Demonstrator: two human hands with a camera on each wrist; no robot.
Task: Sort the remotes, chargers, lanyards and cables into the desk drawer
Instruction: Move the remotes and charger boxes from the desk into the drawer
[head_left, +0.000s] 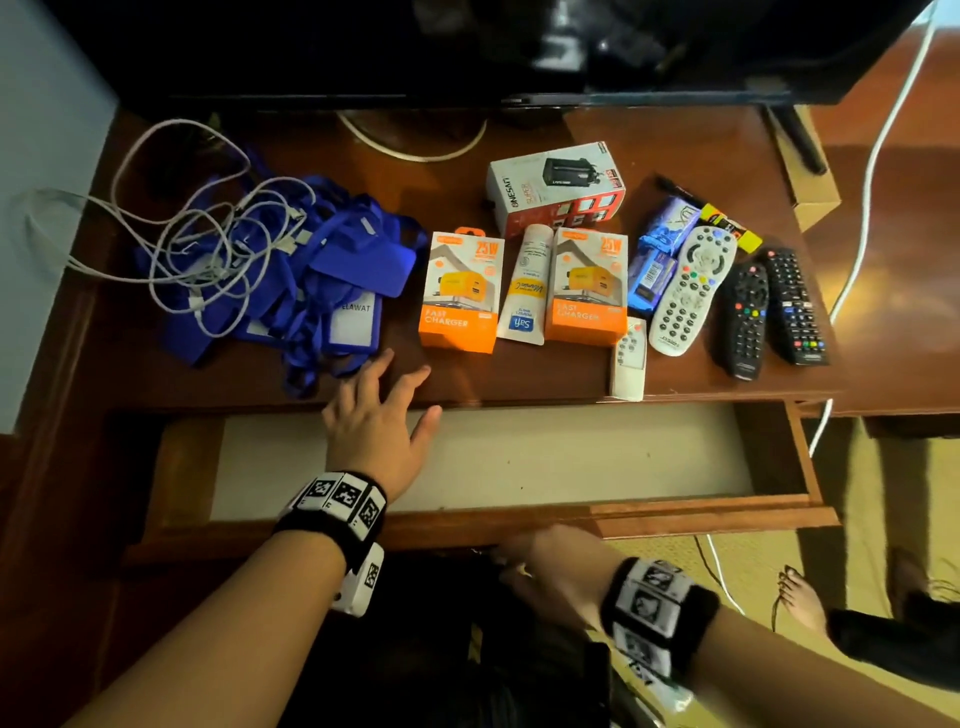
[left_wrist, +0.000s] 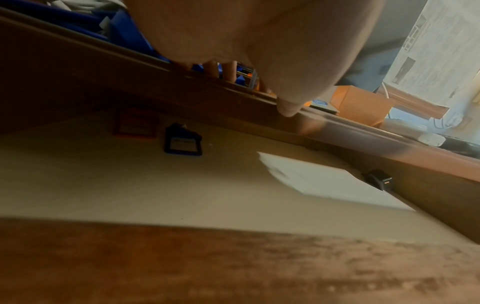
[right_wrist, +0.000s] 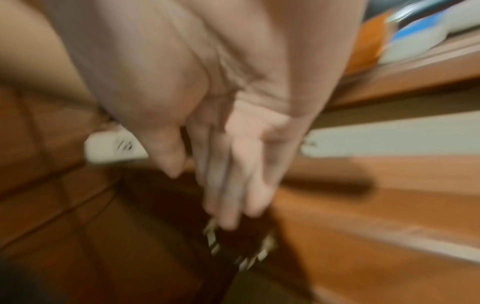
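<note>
Blue lanyards (head_left: 322, 280) tangled with white cables (head_left: 208, 234) lie on the desk's left. Two orange charger boxes (head_left: 460, 291) (head_left: 589, 286) and a white-red charger box (head_left: 556, 187) sit mid-desk. To the right are a grey remote (head_left: 691, 291), two black remotes (head_left: 745, 317) (head_left: 795, 306) and a small white remote (head_left: 629, 358). The drawer (head_left: 519, 514) stands pulled out. My left hand (head_left: 379, 415) hovers over it at the desk edge, fingers spread, holding nothing. Below the drawer front, my right hand (head_left: 540, 566) is blurred, its fingers (right_wrist: 228, 185) straight and empty.
A white tube (head_left: 527, 286) lies between the orange boxes, a blue packet (head_left: 657, 254) beside the grey remote. Inside the drawer are a blue badge holder (left_wrist: 183, 142), a white sheet (left_wrist: 324, 179) and a small black item (left_wrist: 379, 181). A TV (head_left: 519, 47) stands behind; a bare foot (head_left: 802, 597) is on the floor.
</note>
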